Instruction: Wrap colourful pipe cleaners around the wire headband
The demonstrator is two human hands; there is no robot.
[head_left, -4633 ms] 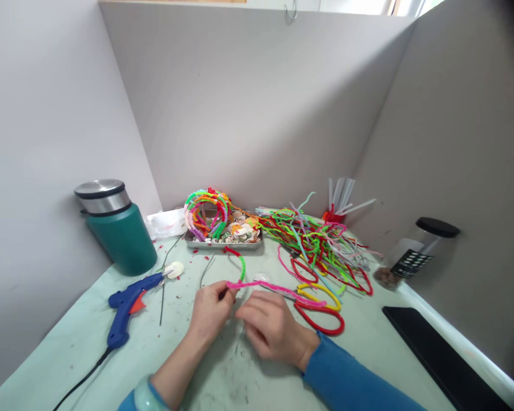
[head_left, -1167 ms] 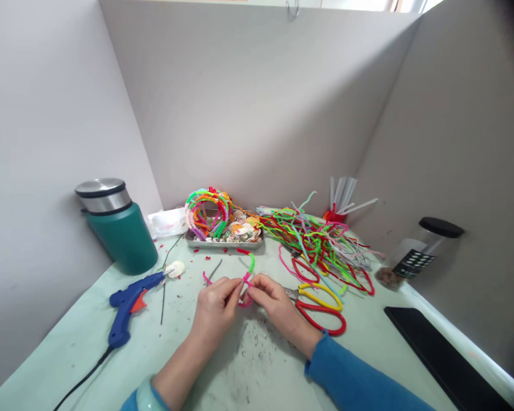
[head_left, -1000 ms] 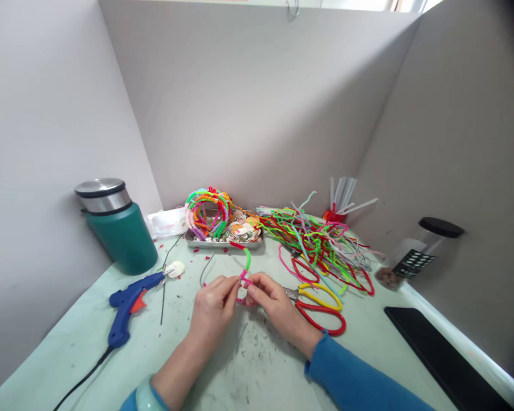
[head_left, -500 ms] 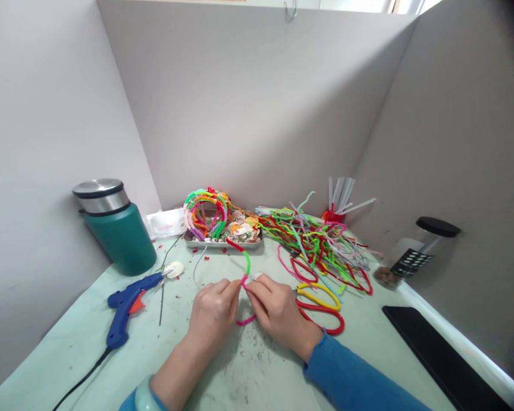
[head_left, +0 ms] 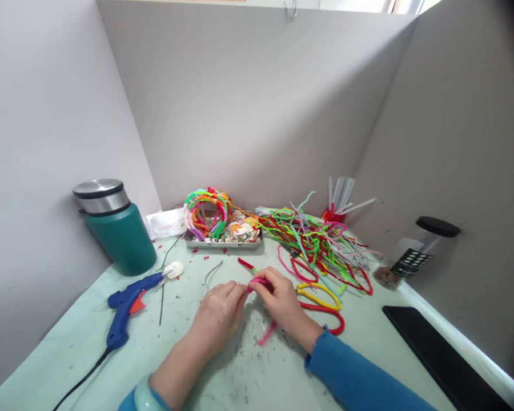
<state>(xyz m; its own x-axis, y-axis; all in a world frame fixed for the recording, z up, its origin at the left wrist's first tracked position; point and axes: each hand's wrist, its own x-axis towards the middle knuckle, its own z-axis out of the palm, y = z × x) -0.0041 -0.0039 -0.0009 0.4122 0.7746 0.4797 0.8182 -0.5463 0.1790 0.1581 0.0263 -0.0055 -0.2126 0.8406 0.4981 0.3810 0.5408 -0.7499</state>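
My left hand (head_left: 218,311) and my right hand (head_left: 278,299) meet at the middle of the table, both pinched on a thin curved hoop (head_left: 214,271) partly wrapped in red and green pipe cleaner (head_left: 245,264). A pink pipe cleaner (head_left: 259,281) is gripped between the fingertips of both hands; its loose end (head_left: 266,333) hangs down below my right hand. The bare grey part of the hoop arcs out to the left of my left hand.
A blue glue gun (head_left: 126,305) with its cord lies left, beside a white shell (head_left: 175,269) and a teal flask (head_left: 115,228). A metal tray (head_left: 223,244) holds wrapped hoops and shells. Loose pipe cleaners (head_left: 317,240), red-and-yellow scissors (head_left: 321,302), a jar (head_left: 415,251) and a black slab (head_left: 437,354) lie right.
The long pink pipe cleaner has been wound round the hoop and its free tail is much shorter. The hoop has turned in my hands, its red-green end now lying lower and flatter.
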